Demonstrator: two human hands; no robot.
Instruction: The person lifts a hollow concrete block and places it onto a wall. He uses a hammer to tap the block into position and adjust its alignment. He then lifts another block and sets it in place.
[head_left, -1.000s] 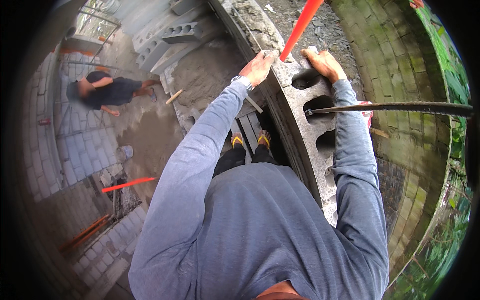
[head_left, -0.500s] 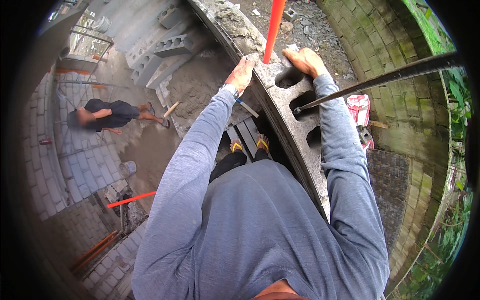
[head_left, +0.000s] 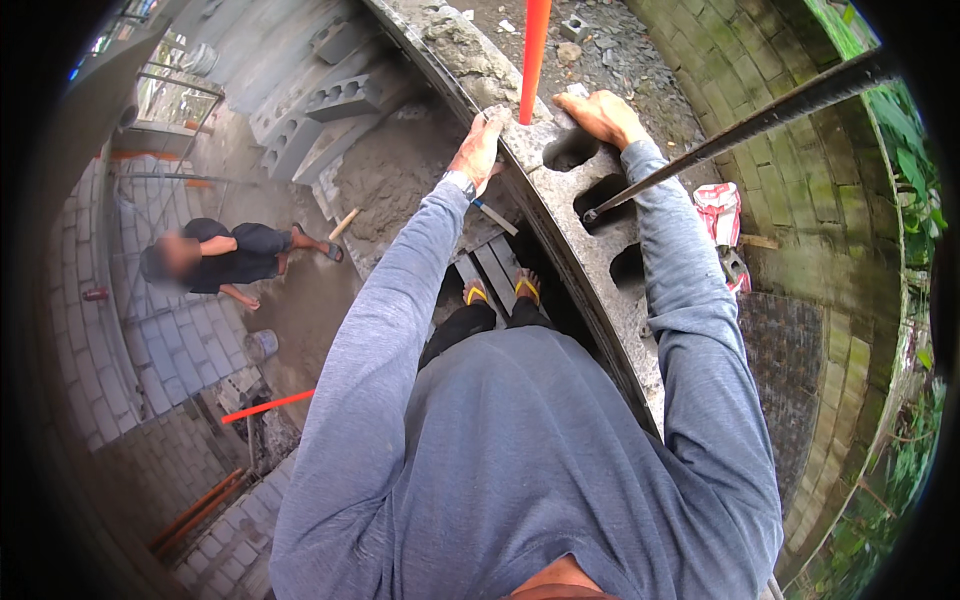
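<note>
A grey hollow concrete block (head_left: pixel 531 152) sits on top of a block wall, its cells facing up. My left hand (head_left: pixel 480 146) grips its far left corner, fingers bent over the edge. At the far right corner my right hand (head_left: pixel 608 117) is closed over the block's edge; its thumb side is partly hidden. An orange pipe (head_left: pixel 535 60) stands upright between my hands, right at the block's far end. Out of one of the cells rises a ribbed steel bar (head_left: pixel 740 138), passing over my right forearm. Rough mortar (head_left: pixel 462 45) covers the wall top beyond the block.
Below to the left, a mortar heap (head_left: pixel 385 190) lies near loose hollow blocks (head_left: pixel 345 95) and a wooden handle (head_left: pixel 345 223). A co-worker in dark clothes (head_left: pixel 262 250) is farther left, near a bucket (head_left: pixel 261 346). Right of the wall are a red-and-white sack (head_left: pixel 718 212) and a mossy block wall (head_left: pixel 800 180).
Both hands keep their hold on the block. The view has shifted slightly. Down at the left, the co-worker's arm and legs have changed position.
</note>
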